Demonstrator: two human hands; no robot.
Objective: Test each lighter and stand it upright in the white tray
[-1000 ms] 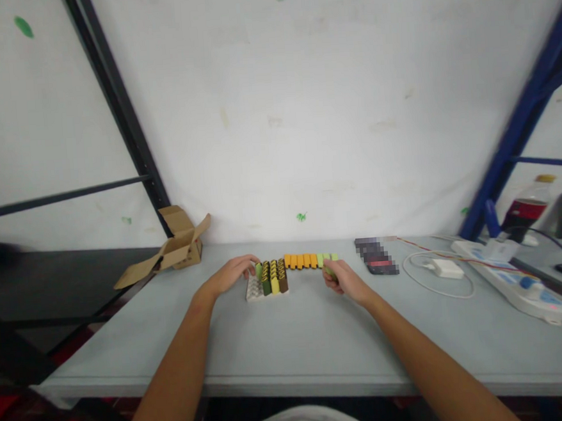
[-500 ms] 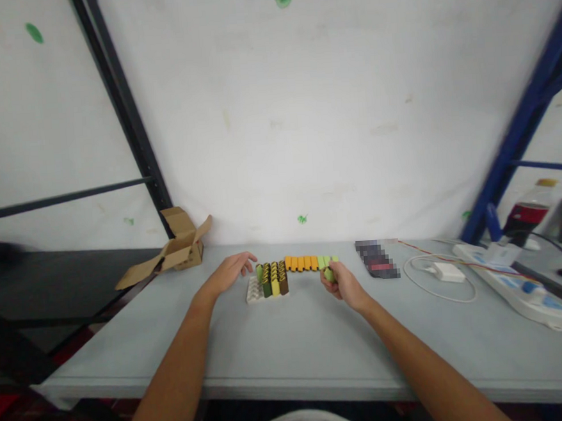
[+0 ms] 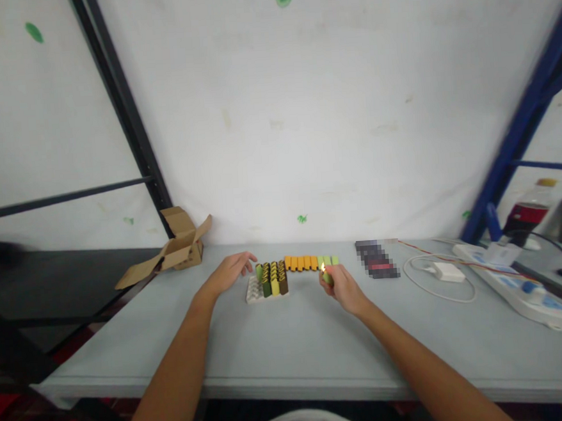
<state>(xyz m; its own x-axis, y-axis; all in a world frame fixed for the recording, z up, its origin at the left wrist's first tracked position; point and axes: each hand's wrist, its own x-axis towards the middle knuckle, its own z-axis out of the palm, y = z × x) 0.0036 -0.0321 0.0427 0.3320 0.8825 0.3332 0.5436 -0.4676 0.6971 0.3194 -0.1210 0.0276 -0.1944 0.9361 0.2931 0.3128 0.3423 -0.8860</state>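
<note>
A green lighter [image 3: 327, 278] is gripped in my right hand [image 3: 345, 288], and a small flame shows at its top. Just behind it, light green lighters [image 3: 331, 259] lie at the end of a row of orange lighters [image 3: 301, 262]. My left hand [image 3: 231, 273] rests at the left of a white holder [image 3: 254, 293], fingers apart and holding nothing. Upright lighters [image 3: 274, 279] in dark green, yellow and brown fill the holder's right part in columns, with a lighter green one [image 3: 259, 271] at the back. Bare slots show on the holder's left side.
An opened cardboard box [image 3: 185, 246] sits at the table's back left. To the right lie a pixelated dark item [image 3: 378, 259], a white charger [image 3: 447, 272] with a looped cable, and a power strip [image 3: 517, 290]. Behind the strip stands a drink bottle [image 3: 526, 214].
The lighter in my right hand has turned upright, and a flame now shows on it. My left hand has stayed in place.
</note>
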